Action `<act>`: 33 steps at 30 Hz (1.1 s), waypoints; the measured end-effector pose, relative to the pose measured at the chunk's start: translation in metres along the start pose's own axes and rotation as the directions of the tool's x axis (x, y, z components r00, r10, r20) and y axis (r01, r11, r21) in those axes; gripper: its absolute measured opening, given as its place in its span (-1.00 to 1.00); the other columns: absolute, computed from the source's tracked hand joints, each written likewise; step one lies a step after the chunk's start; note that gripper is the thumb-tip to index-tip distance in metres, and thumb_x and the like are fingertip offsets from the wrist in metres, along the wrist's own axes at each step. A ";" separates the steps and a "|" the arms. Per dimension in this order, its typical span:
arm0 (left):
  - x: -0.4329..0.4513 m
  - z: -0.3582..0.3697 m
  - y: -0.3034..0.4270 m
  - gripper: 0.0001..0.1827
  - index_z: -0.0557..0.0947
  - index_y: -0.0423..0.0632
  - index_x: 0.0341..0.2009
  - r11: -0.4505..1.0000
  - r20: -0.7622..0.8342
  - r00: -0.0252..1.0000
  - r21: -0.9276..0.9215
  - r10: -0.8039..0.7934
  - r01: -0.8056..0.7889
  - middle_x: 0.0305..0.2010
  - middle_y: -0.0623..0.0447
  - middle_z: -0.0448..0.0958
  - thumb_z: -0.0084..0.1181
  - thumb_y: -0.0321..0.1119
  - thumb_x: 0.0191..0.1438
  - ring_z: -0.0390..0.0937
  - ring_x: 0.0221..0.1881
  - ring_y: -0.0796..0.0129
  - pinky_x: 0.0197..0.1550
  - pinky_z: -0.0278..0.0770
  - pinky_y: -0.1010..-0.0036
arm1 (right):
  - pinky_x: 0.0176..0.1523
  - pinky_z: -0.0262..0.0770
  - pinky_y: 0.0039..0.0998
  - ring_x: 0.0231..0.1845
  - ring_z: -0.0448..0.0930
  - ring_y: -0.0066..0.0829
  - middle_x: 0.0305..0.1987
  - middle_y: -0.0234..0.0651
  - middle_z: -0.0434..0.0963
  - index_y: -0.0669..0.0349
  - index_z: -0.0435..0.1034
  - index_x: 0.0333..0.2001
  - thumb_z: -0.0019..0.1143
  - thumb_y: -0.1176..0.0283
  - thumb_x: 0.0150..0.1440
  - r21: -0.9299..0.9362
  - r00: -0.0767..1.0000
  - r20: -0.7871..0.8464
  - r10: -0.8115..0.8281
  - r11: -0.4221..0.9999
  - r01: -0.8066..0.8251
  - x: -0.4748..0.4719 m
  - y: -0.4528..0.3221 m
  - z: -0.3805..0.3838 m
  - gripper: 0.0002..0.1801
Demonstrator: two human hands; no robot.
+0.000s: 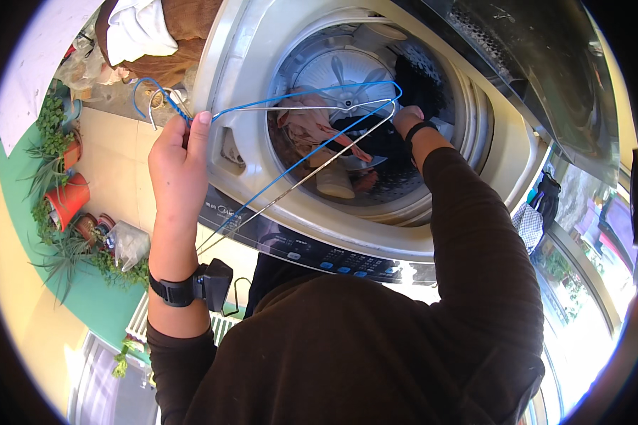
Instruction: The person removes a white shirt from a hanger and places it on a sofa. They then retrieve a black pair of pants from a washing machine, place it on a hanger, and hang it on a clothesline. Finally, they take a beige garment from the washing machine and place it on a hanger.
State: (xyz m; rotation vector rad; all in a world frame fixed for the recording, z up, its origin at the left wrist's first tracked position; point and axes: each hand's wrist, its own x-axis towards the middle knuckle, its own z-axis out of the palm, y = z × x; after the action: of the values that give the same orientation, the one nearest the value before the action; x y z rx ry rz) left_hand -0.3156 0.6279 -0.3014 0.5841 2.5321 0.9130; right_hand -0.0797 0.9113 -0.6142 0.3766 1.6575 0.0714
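Note:
My left hand is closed on the necks of two wire hangers, a blue wire hanger and a silver wire hanger. Their triangular frames reach across the opening of a top-loading Midea washing machine. Over the right side of the drum, my right hand has its fingers curled beside a black garment; whether it grips the cloth cannot be told. Wet pink clothing and more dark cloth lie in the metal drum.
The washer's dark lid stands raised at the upper right. Potted plants, among them a red pot, line the left wall near a plastic bag. A white cloth lies on brown fabric behind the left hand.

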 end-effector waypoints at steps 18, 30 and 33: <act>0.004 0.007 -0.002 -0.57 0.49 -0.23 -0.49 0.973 0.010 0.989 0.176 0.151 -0.150 -0.48 -0.25 0.49 -0.03 -0.04 0.04 0.46 -0.37 -0.13 -0.32 0.39 0.15 | -0.21 0.40 -0.28 -0.29 0.51 -0.10 -0.39 -0.08 0.52 0.28 0.48 -0.33 0.18 0.25 -0.29 0.258 0.773 -0.537 -0.336 0.808 0.530 -0.310 0.054 -0.033 -0.59; -0.001 0.003 -0.010 -0.69 0.32 -0.25 -0.24 0.951 0.081 0.959 0.129 0.273 -0.282 -0.33 -0.31 0.48 -0.01 -0.33 -0.03 0.45 -0.23 -0.15 -0.19 0.39 0.13 | -0.46 0.29 -0.62 -0.56 0.38 -0.66 -0.59 -0.45 0.45 0.34 0.48 -0.37 0.14 0.35 -0.14 0.700 0.614 -0.705 0.354 0.487 0.522 -0.557 0.100 0.032 -0.72; -0.004 -0.002 -0.010 -0.69 0.32 -0.21 -0.16 0.930 0.154 0.951 0.215 0.268 -0.297 -0.23 -0.30 0.45 -0.05 -0.37 -0.03 0.44 -0.18 -0.13 -0.17 0.40 0.14 | -0.49 0.24 -0.69 -0.54 0.38 -0.77 -0.52 -0.54 0.48 0.30 0.49 -0.29 0.11 0.38 -0.09 0.758 0.513 -0.643 0.568 0.380 0.530 -0.600 0.103 0.052 -0.73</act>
State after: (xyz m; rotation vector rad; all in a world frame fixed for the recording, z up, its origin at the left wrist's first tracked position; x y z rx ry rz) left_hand -0.3155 0.6175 -0.3057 1.0686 2.5017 0.6436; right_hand 0.0367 0.8280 -0.0198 1.4997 2.6295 -0.9348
